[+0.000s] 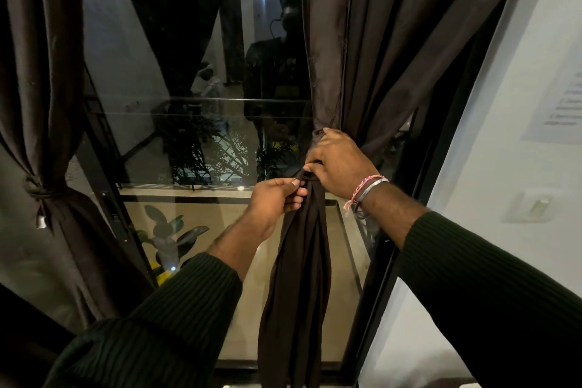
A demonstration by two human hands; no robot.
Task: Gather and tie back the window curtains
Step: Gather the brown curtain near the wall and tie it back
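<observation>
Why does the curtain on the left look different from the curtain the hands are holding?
The left curtain is already cinched by a knotted tie and nobody touches it; the right curtain has no finished tie, and the left hand and right hand grip its gathered middle. Below its tie the left curtain spreads wide; the right one hangs as a narrow bunch. Both are dark brown.

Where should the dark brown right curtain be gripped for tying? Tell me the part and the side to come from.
Grip the dark brown right curtain at its gathered waist, where the folds narrow into one bunch. Come from the room side, level with it, as the right hand does; the left hand pinches fabric just below. Above and below, the cloth fans too wide.
</observation>
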